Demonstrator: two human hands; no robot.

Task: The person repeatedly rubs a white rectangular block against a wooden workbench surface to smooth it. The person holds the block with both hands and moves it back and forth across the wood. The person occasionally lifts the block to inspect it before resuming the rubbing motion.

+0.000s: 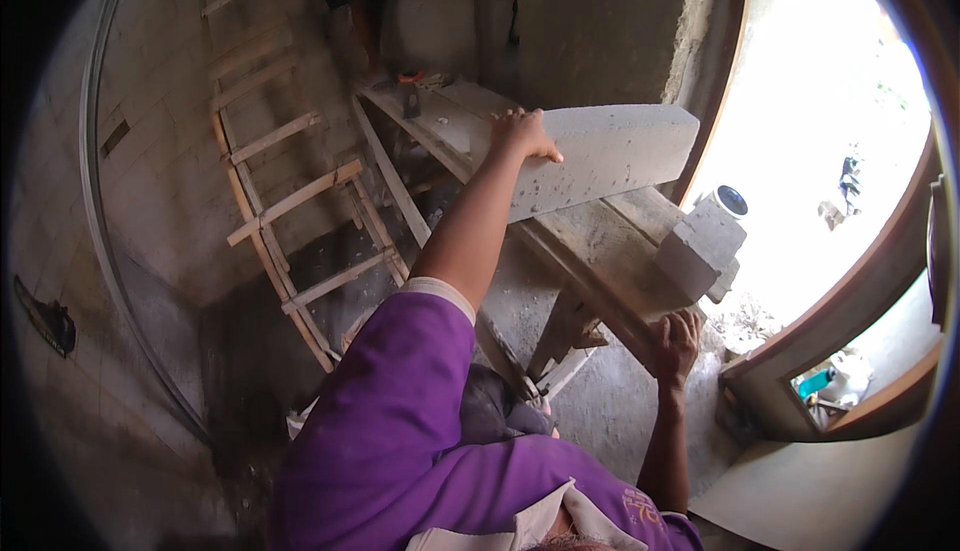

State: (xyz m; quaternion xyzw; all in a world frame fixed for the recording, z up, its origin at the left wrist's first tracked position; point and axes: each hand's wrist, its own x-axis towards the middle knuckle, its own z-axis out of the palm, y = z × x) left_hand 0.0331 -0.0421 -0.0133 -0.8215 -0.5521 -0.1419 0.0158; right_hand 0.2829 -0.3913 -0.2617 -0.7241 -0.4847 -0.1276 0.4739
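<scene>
A long pale grey aerated concrete block [610,156] stands on its narrow edge on the wooden plank bench [600,241]. My left hand [525,136] grips the block's upper left end, its fingers over the top and the thumb on the near face. My right hand [677,343] is closed over the near right end of the plank, fingers curled on its edge. Just beyond that hand sit smaller cut block pieces [697,249], and a white round container [731,201] shows behind them.
A wooden ladder [262,219] leans on the block wall at left. A small dark, orange-topped object [409,94] is at the bench's far end. At right, a bright doorway opens beside a wooden frame [850,401]. Rubble [745,321] lies by the threshold.
</scene>
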